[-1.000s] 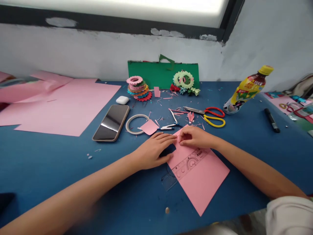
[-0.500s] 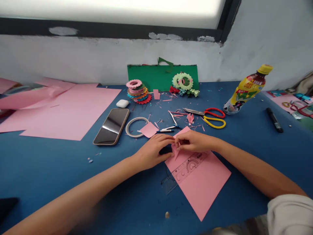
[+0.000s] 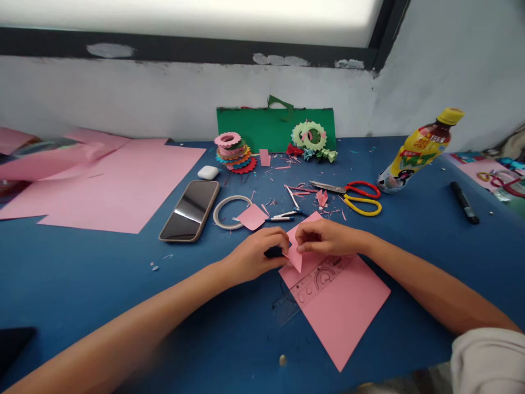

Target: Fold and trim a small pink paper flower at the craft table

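Between my two hands is a small folded piece of pink paper (image 3: 296, 259), its pointed corner toward me. My left hand (image 3: 262, 253) pinches its left edge between thumb and fingers. From the other side my right hand (image 3: 322, 238) grips it with thumb and fingertips. Beneath them lies a larger pink sheet (image 3: 342, 317), turned at an angle on the blue table. A clear plastic ruler (image 3: 314, 284) with cut-out shapes rests across that sheet, its left end overhanging onto the table. My right hand partly covers the sheet's far part.
Beyond my hands lie a compass (image 3: 296, 210), scissors (image 3: 353, 191), a tape roll (image 3: 221, 221) and a small pink square (image 3: 252, 217). A phone (image 3: 191, 210) and large pink sheets (image 3: 106, 191) are leftward. A tilted bottle (image 3: 416, 156) and black marker (image 3: 464, 202) stand and lie rightward.
The small pink paper has turned between my fingers and now shows a wider, flatter face. My hands have shifted slightly; the sheet and ruler below stay in place.
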`<act>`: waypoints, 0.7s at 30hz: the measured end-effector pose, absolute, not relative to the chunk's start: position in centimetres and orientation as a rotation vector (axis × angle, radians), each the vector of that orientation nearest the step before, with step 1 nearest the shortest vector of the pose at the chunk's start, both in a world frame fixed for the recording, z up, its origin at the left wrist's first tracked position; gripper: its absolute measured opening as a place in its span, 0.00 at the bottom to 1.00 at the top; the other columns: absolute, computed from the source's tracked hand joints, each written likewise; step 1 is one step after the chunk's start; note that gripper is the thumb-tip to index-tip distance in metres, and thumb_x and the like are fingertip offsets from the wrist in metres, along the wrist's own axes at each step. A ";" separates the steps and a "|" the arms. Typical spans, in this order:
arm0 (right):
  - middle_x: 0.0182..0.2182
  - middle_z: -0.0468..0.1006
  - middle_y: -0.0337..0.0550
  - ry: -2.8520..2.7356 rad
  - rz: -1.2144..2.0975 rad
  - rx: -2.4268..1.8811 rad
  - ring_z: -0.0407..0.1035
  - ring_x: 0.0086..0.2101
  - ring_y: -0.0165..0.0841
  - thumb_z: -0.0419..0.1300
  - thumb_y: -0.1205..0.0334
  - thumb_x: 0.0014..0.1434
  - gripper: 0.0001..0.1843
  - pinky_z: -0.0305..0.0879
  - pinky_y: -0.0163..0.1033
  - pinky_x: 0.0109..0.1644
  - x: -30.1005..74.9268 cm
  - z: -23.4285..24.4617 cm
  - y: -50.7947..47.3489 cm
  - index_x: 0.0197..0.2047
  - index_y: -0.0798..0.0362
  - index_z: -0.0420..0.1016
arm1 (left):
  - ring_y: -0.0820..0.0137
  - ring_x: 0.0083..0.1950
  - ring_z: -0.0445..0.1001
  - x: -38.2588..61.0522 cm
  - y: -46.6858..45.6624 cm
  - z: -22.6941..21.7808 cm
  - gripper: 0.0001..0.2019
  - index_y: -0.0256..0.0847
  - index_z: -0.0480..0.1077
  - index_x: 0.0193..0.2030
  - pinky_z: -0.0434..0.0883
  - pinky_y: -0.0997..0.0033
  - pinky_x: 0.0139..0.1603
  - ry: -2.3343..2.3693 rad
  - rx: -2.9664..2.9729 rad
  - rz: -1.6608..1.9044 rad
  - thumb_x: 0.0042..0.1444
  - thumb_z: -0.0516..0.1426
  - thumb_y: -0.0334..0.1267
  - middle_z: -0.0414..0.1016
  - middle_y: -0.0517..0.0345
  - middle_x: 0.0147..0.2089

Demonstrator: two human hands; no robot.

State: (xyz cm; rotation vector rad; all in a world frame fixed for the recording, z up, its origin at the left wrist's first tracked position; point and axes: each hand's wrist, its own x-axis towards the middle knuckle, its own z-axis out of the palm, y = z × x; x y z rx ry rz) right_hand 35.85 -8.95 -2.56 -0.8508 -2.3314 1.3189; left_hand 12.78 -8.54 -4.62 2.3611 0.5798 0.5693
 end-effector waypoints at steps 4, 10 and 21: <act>0.26 0.70 0.35 -2.356 1.452 -0.943 0.62 0.25 0.23 0.58 0.58 0.57 0.08 0.57 0.29 0.28 36.4 -2.2 -8.8 0.37 0.54 0.70 | 0.70 0.39 0.70 12.7 -8.6 -4.7 0.02 0.38 0.69 0.32 0.67 0.71 0.40 0.526 2.428 0.575 0.56 0.57 0.30 0.70 0.55 0.36; 0.23 0.73 0.35 -2.370 1.676 -1.105 0.65 0.21 0.24 0.61 0.48 0.53 0.18 0.57 0.28 0.24 36.4 -1.9 -8.9 0.41 0.53 0.71 | 0.71 0.35 0.71 12.8 -8.7 -4.7 0.04 0.40 0.73 0.34 0.65 0.74 0.36 0.529 2.615 0.594 0.57 0.56 0.31 0.73 0.56 0.32; 0.21 0.74 0.34 -2.142 2.037 -1.151 0.66 0.19 0.24 0.58 0.54 0.56 0.12 0.60 0.28 0.23 36.2 -1.9 -9.1 0.40 0.53 0.68 | 0.73 0.25 0.72 12.6 -8.9 -4.9 0.08 0.39 0.74 0.37 0.64 0.74 0.27 0.481 2.821 0.812 0.61 0.53 0.36 0.75 0.58 0.25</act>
